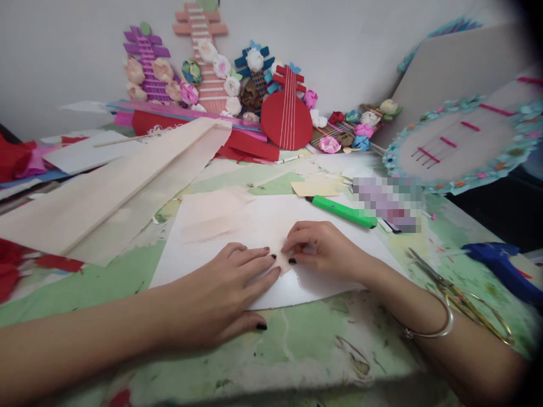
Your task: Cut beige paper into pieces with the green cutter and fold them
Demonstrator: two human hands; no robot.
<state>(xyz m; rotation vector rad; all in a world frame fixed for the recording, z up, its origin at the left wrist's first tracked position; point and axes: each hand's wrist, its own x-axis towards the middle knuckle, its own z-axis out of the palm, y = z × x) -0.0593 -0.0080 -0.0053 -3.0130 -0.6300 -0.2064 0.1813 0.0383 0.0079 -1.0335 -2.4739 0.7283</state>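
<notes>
A white sheet of paper lies on the table in front of me. My left hand rests on its near left part, palm down and fingers stretched out, with the thumb on the green tabletop. At the left fingertips is a small cream piece of paper. My right hand is closed in a pinch at the right edge of this piece, fingertips close to the left ones. Its outline is partly hidden by the fingers. A thin cream sheet lies on the white paper's far left part.
A green cutter knife lies beyond my right hand. Gold-handled scissors and a blue glue gun lie at right. Folded cream paper covers the left. Flower-decorated instrument models, one a red lute, stand along the wall.
</notes>
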